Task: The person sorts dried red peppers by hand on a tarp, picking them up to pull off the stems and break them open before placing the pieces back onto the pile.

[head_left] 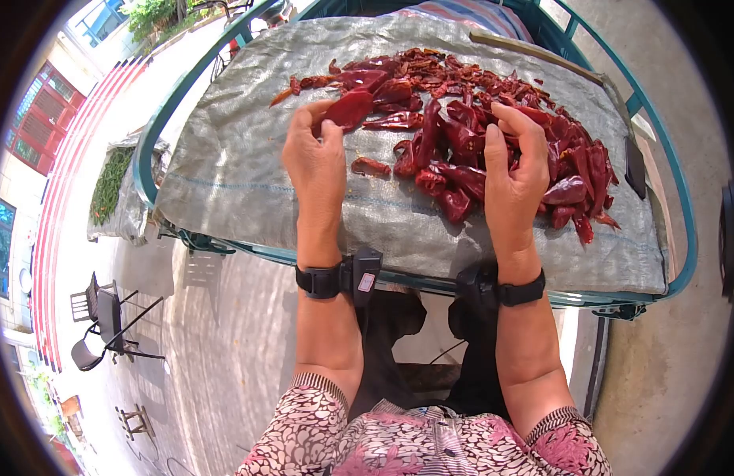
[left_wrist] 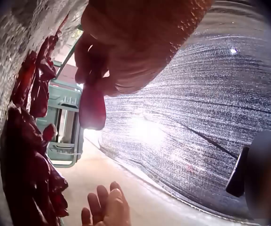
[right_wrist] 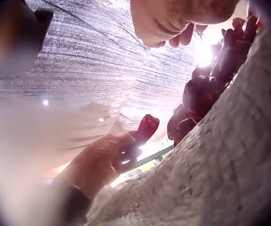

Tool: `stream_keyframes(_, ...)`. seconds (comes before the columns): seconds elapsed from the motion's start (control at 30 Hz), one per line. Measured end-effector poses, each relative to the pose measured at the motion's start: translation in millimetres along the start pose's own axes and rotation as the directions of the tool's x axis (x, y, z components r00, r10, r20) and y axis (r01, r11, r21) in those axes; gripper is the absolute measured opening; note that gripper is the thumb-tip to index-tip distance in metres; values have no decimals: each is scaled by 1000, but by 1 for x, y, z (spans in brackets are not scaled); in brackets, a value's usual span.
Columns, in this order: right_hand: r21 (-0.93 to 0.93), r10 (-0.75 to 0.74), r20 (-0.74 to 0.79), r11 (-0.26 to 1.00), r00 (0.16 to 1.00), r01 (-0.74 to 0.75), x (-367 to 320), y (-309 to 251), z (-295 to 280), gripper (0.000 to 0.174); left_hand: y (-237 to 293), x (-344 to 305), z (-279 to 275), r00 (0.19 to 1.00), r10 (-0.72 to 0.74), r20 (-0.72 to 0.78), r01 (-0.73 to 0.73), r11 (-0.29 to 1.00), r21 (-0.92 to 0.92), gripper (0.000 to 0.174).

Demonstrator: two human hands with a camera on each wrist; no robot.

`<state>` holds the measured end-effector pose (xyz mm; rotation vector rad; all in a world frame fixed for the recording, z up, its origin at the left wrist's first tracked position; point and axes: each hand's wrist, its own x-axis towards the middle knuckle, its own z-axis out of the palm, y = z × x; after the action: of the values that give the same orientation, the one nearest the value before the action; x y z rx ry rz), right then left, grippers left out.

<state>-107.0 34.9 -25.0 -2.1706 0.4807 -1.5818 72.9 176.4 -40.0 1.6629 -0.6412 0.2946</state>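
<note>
My left hand (head_left: 315, 163) pinches a dark red dried chili pepper (head_left: 351, 109) between thumb and fingers, above the left part of the cloth. In the left wrist view the same pepper hangs below the fingertips, its wide end down. My right hand (head_left: 516, 174) hovers over the right part of a heap of dried chili peppers (head_left: 462, 143), fingers loosely bent with nothing between them. Behind the whole peppers lies a band of smaller torn red pieces (head_left: 438, 71). One loose pepper piece (head_left: 371, 166) rests apart on the cloth near my left wrist.
The peppers lie on a grey woven sheet (head_left: 240, 174) spread over a cart with green metal rails (head_left: 149, 151). A dark flat object (head_left: 635, 166) sits at its right edge. On the ground at left are a folding chair (head_left: 109, 321) and a small stool (head_left: 135, 422).
</note>
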Motion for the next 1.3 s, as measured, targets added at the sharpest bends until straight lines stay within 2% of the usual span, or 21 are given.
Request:
stream_keyframes(0.07,-16,-59,19,998,998,60,3,-6,-1,28,18,-4,-4,971,-11,239,63,975,-213,25)
stream_keyframes(0.17,-40,-202,90,978,975,206,4,-12,1,32,42,-13,-2,840,-16,543,214,929,-303,25)
stream_keyframes(0.27,12,-163,194,986,967,163,1,-16,2,29,45,-18,6,765,85,639,219,898,-381,24)
stream_keyframes(0.3,42,-145,235,989,961,139,-1,-14,3,29,46,-19,8,774,70,629,230,895,-381,24)
stream_keyframes(0.37,46,-82,161,996,984,75,-3,-17,6,28,47,-21,11,792,38,610,251,889,-382,22)
stream_keyframes(0.43,45,31,105,998,994,-36,-4,-20,5,26,33,-19,14,898,138,418,-114,990,-82,21)
stream_keyframes(0.47,64,39,74,997,997,-44,-3,-17,5,27,24,-18,16,917,221,331,-269,958,104,21)
stream_keyframes(0.57,96,79,12,992,997,-80,1,-5,2,31,1,-16,15,966,199,167,-255,849,463,21)
stream_keyframes(0.6,86,103,11,991,995,-103,2,-5,1,32,-4,-15,12,973,129,193,-211,836,506,26)
stream_keyframes(0.7,99,123,-7,988,992,-122,0,-5,2,35,-21,-23,17,981,68,181,-172,731,660,31)
stream_keyframes(0.8,110,101,-36,989,994,-97,0,-6,5,35,-34,-23,20,972,36,232,-185,725,663,33)
stream_keyframes(0.9,95,104,-13,990,994,-103,-1,-7,3,32,-38,-23,21,973,108,203,-217,722,657,28)
stream_keyframes(0.97,119,171,67,977,983,-178,-3,-9,2,29,-32,-18,18,985,91,144,-157,811,564,23)
stream_keyframes(1.07,140,143,39,979,989,-147,-3,-11,2,29,-8,-10,9,995,91,43,-101,916,388,20)
stream_keyframes(1.1,93,78,40,992,996,-81,-3,-9,2,31,0,-9,5,996,93,7,-90,942,324,19)
stream_keyframes(1.13,48,13,44,999,999,-15,-2,-5,1,33,6,-8,2,992,119,44,-127,937,325,19)
stream_keyframes(1.17,3,-53,50,999,997,52,-1,-3,2,34,15,-8,-1,992,11,125,-24,994,109,18)
stream_keyframes(1.2,-36,-81,54,996,995,83,-1,-6,3,41,26,-10,-4,971,-77,226,102,990,-101,18)
stream_keyframes(1.23,-47,-116,84,992,990,120,0,-9,5,43,35,-11,-7,930,-139,339,244,925,-290,17)
stream_keyframes(1.27,-56,-149,115,986,982,157,1,-13,5,44,41,-11,-10,866,-172,469,371,851,-373,14)
stream_keyframes(1.3,-63,-182,147,979,972,193,1,-14,5,46,44,-12,-12,847,-98,523,331,867,-373,14)
